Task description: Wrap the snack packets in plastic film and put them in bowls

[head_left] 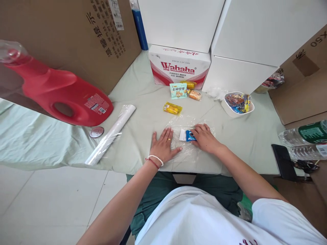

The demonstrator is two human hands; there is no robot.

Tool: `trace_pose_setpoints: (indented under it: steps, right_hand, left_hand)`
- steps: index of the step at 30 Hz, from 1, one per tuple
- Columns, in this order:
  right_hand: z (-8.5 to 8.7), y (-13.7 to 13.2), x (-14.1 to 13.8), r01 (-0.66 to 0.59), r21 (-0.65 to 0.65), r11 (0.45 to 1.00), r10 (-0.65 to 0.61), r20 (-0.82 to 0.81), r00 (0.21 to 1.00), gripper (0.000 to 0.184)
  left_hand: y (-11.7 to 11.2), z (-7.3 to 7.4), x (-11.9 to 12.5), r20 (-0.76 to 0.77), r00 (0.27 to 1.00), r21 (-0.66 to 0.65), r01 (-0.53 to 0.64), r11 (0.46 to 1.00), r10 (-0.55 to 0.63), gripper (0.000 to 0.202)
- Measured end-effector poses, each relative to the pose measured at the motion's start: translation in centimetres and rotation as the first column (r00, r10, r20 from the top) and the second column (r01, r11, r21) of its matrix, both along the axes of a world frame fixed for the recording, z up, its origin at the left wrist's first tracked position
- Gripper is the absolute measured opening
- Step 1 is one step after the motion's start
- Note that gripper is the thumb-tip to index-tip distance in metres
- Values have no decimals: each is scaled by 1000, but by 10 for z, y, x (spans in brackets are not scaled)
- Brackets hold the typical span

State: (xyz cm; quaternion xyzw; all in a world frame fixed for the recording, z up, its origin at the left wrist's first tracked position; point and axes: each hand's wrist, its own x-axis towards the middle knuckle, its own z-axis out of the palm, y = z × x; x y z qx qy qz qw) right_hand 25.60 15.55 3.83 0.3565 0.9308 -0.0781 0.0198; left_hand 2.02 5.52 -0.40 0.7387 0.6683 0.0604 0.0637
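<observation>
The thin clear wrap [184, 154] is lying spread out near the middle of the table's front edge. A small blue packet [190, 135] is lying at the wrap, with a white piece [182, 134] sticking out on its left side. So the wrap is laid out and the packet is in place there. The wrap is not making a neat bundle yet, so the folding part is looking undone. I cannot tell if any wrap is lying over the packet, because it is so see-through.

The left hand [163, 144] is resting palm down on the left side of the wrap, with its fingers spread wide, and it is not gripping anything. The right hand [204, 137] is bending over the right end of the packet, with its fingers a bit curled and touching it. I cannot tell if it is pinching the packet.

The wrap is looking crinkly and shiny. A long, smooth white roll [111, 134] is lying to the left, with its low end by the front edge. A shiny yellow packet [172, 108] is lying behind the wrap, and a flat pale green pouch [178, 91] is leaning farther back, near the table's back edge. A white tub [228, 111] with rounded corners is sitting toward the back right corner, holding crinkly packets. Soft green cloth [143, 136] is covering the table.
</observation>
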Motion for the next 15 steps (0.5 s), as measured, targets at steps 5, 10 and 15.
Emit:
trace_pose_setpoints:
  steps: [5, 10, 15]
  right_hand:
    - [5, 17, 31, 127, -69, 990, -132, -76, 988, 46]
    - [37, 25, 29, 151, -49, 987, -157, -190, 969, 52]
    - [25, 2, -17, 70, -33, 997, -72, -84, 994, 48]
  left_hand:
    - [1, -4, -1, -3, 1000, 5, 1, 1000, -1, 95]
    - [1, -4, -1, -20, 1000, -15, -6, 1000, 5, 96]
    - [2, -6, -1, -43, 999, -20, -14, 1000, 13, 99]
